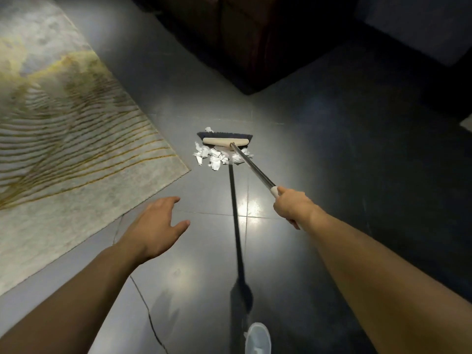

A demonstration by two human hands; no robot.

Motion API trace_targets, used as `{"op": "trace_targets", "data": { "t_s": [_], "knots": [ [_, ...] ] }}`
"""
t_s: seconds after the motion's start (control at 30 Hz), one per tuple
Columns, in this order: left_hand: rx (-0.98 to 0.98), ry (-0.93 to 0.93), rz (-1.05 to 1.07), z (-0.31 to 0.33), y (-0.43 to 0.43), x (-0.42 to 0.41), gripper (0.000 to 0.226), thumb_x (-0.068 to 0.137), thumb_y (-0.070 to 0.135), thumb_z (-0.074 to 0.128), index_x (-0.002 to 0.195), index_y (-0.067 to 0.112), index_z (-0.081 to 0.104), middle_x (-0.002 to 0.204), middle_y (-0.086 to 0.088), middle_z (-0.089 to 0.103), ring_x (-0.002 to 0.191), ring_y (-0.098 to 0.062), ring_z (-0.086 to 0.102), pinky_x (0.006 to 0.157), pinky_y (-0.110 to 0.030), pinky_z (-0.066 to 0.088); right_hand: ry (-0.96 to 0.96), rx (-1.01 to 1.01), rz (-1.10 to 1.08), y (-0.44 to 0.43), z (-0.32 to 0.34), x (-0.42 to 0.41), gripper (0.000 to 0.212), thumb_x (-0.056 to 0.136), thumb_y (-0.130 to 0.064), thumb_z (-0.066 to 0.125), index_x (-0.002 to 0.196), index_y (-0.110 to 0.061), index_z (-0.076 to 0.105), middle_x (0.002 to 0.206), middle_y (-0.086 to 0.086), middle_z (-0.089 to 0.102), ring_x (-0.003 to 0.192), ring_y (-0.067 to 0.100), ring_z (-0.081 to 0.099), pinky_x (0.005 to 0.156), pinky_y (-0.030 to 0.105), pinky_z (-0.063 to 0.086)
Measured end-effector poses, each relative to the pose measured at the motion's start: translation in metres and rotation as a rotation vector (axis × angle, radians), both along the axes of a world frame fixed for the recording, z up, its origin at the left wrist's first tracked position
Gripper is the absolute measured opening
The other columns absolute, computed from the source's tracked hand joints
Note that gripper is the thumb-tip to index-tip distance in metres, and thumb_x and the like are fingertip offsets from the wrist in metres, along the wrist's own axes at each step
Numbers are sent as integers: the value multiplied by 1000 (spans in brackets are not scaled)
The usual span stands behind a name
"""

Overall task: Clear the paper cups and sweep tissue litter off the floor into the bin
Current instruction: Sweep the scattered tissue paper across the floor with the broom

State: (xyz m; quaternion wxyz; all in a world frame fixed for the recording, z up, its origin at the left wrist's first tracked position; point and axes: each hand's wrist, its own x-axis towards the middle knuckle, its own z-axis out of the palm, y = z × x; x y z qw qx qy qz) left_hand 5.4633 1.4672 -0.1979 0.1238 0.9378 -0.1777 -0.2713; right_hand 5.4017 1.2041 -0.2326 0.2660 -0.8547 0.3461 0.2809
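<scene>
- Nearest you, your left hand [155, 226] hovers over the floor [344, 162], fingers loosely spread, holding nothing.
- Your right hand [291, 204], stretched further out, is wrapped tightly round the pale grip at the end of the broom handle [255, 167].
- Ahead and left of that hand, the broom head [226, 141] rests on the tiles.
- The tissue scraps [217, 158] lie heaped against its near side, between the head and your hands; one scrap sits beyond the bristles.
- Below your hands, between your forearms, is your pale shoe [258, 338].
- A patterned rug [63, 123] lies left of your left hand.
- A dark sofa [242, 34] stands far ahead.
</scene>
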Motion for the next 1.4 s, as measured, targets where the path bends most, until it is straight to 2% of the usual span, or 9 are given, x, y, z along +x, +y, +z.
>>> {"op": "trace_targets", "data": {
  "t_s": [0.13,0.4,0.5,0.67,0.77,0.97,1.1,1.27,1.4],
  "knots": [
    [-27,1,-76,5,16,-27,62,94,39,51,147,17,26,152,-2,30,140,-19,25,113,-32,23,20,76,-116,25,10,-65,45,89,-8,34,131,-19,45,82,6,44,84,25,49,58,26,37],
    [-17,-37,-277,24,105,-100,64,94,41,50,148,16,25,154,-3,28,141,-21,25,113,-31,22,-30,118,-292,143,17,-188,42,93,-14,35,133,-22,45,106,16,54,74,24,54,53,26,40],
    [8,-35,-338,28,145,-127,64,95,40,49,148,15,24,154,-4,26,141,-22,25,114,-32,22,-42,143,-319,185,24,-231,32,96,-20,38,127,-21,46,100,16,53,69,21,47,49,25,35],
    [20,-11,-356,32,181,-159,64,95,39,49,148,13,24,154,-6,27,141,-23,24,113,-33,23,-139,223,-493,216,44,-287,30,97,-29,40,114,-20,62,63,8,45,44,13,36,39,17,26],
    [16,-4,-370,31,187,-178,64,95,39,49,148,13,23,154,-6,26,141,-23,23,113,-32,22,-216,336,-611,217,59,-307,30,99,-24,43,122,-33,59,58,5,41,42,10,34,36,18,28],
    [29,0,-306,19,189,-197,63,95,38,49,148,14,23,154,-6,26,141,-22,23,113,-32,23,-287,364,-622,216,56,-279,38,101,-20,40,137,-30,47,68,8,45,50,12,38,33,15,35],
    [41,8,-236,12,194,-199,63,95,38,49,148,15,23,154,-4,26,141,-20,23,113,-31,23,-305,321,-541,210,42,-225,34,100,-12,35,129,-21,52,69,10,47,52,14,41,41,20,39],
    [72,-14,-177,-1,199,-189,63,95,38,49,148,15,22,154,-3,25,142,-19,21,113,-30,21,-245,323,-585,190,7,-163,29,99,-11,38,122,-15,56,73,9,45,55,14,40,35,12,35],
    [74,-14,-101,-11,196,-181,64,95,37,50,148,14,23,154,-5,26,142,-21,21,113,-32,21,-231,258,-404,195,-26,-160,31,98,-12,33,122,-14,54,78,6,45,64,15,42,47,25,36]
  ]
}}
